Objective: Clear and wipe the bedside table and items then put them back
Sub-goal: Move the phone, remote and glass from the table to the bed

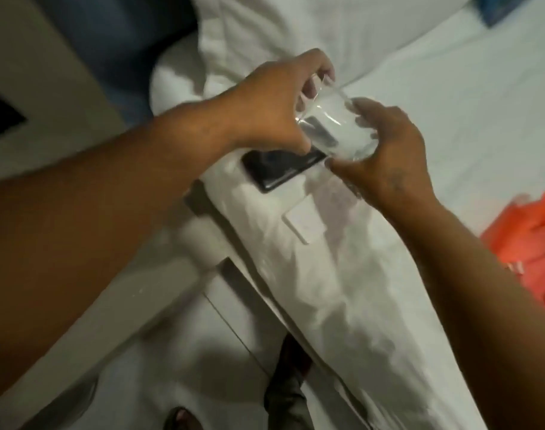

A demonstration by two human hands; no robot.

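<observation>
A clear drinking glass is held tilted over the edge of the bed. My left hand grips its upper end, fingers curled at the rim. From the right, my right hand wraps around its lower end. Something white shows inside the glass; I cannot tell whether it is a cloth or the sheet behind. Just below the glass a black phone lies on the white bedding, and beside it a small white card. The white bedside table sits at the lower left.
The white bed sheet and a pillow fill the upper right. An orange bag or cloth lies on the bed at the right edge. A blue item sits in the top right corner. Dark floor shows below.
</observation>
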